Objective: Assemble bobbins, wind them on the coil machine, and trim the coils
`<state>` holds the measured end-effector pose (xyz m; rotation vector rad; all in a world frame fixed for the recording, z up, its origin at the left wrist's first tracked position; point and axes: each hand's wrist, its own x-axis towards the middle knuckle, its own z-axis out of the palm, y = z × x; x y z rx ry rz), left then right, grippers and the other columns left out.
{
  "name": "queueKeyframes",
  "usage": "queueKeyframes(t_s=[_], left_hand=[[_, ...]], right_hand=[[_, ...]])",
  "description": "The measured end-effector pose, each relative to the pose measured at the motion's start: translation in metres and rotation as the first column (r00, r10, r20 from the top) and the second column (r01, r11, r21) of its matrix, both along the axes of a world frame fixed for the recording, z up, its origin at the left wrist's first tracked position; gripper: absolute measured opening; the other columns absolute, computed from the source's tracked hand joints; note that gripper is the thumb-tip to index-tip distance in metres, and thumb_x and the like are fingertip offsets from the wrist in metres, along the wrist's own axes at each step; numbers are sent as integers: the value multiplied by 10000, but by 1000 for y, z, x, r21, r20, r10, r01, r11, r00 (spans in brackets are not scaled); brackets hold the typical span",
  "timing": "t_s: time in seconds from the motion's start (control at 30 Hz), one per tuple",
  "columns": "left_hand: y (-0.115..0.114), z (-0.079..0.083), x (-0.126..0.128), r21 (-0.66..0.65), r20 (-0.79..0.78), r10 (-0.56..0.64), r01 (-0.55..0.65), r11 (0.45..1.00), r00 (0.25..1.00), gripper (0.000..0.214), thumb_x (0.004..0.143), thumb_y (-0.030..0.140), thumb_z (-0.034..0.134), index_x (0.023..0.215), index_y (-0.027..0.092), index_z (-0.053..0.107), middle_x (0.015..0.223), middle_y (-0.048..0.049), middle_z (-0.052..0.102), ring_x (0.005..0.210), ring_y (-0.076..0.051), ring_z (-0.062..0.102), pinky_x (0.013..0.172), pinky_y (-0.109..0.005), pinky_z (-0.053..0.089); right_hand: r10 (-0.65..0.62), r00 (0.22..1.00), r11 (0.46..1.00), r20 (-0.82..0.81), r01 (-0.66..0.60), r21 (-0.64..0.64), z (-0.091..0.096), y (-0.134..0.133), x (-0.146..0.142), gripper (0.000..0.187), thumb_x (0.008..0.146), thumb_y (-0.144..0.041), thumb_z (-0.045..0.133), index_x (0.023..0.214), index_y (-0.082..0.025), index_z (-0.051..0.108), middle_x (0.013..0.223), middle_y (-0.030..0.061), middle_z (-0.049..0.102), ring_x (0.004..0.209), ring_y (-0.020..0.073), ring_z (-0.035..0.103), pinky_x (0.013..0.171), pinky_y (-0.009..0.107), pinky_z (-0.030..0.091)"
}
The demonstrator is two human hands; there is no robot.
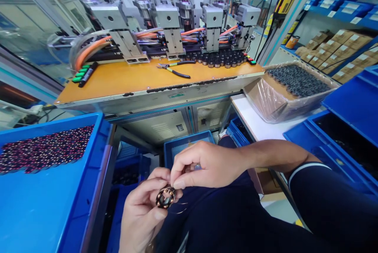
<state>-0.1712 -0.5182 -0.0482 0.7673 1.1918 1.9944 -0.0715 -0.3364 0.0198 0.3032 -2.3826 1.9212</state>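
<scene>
My left hand (141, 213) is closed around a small round coil part (165, 198) wound with copper wire, held low over my lap. My right hand (203, 164) is just above it, thumb and fingers pinched at the part's upper edge, apparently on a thin wire; fine wire ends trail to the right of the part. Both hands are in front of a small blue bin (177, 146) under the bench.
A blue tray (59, 205) at left holds several dark red-flecked coil parts (44, 150). An orange bench (132, 80) carries a machine with clamp heads (168, 21), pliers (174, 68) and black round parts (218, 58). At right, a bag-lined box of dark parts (295, 82) and blue bins (348, 127).
</scene>
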Motion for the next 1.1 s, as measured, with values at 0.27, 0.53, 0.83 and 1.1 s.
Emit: queueKeyframes(t_s=[0.27,0.53,0.83,1.1], left_hand=[[-5,-2,1,3,-54,4,-3,1000,999,297,648,352,886,926,298,797,942,-13,616,655,-114,692,590,-208,612],[-5,3,5,46,-9,-88,89,995,996,294,709,435,835,900,232,740,887,2,549,638,-95,639,553,-189,525],[-8,-1,8,-3,178,-201,205,979,963,380,666,506,840,869,201,740,668,21,495,600,-102,544,558,-202,468],[-6,-1,8,-19,157,-180,185,983,971,382,665,508,838,860,192,747,711,-2,556,557,-93,559,513,-193,496]], right_hand=[[-24,998,1000,62,25,-11,0,-11,2,85,897,-143,627,868,-79,676,815,54,696,758,113,644,730,218,521],[264,943,780,-204,-85,620,21,11,16,140,961,-148,577,963,-56,682,924,91,693,843,132,634,788,229,509],[373,640,670,-672,316,672,-1,6,-6,224,1018,-209,500,1018,-140,713,1024,46,710,837,121,592,758,238,493],[310,618,751,-722,306,585,-12,4,-12,172,990,-203,567,933,-146,719,941,27,718,786,103,588,735,223,496]])
